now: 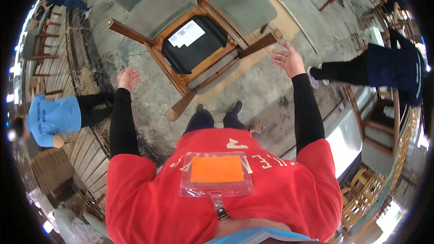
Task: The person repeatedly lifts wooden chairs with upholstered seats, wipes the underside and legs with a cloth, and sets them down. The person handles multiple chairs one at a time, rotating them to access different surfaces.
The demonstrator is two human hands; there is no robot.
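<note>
An upturned wooden chair [168, 70] lies in front of me, its legs sticking up and outward. Its seat underside [203, 56] is black with a white paper label on it. My left hand [129, 78] hangs in the air left of the chair, fingers apart and slightly bent, holding nothing. On the other side, my right hand [288, 59] is open with its fingers spread. Its fingertips are close to the end of the right chair leg [261, 44]; whether they touch it I cannot tell. Grey upholstered chairs [237, 9] stand right behind the upturned one.
A brown flat sheet [287, 16] lies on the concrete floor under the chairs. At the left is a person in a light blue shirt [54, 119]; at the right, a person in dark clothes [391, 68]. More chairs [382, 131] are stacked at the right, and slatted boards [83, 153] run along the left.
</note>
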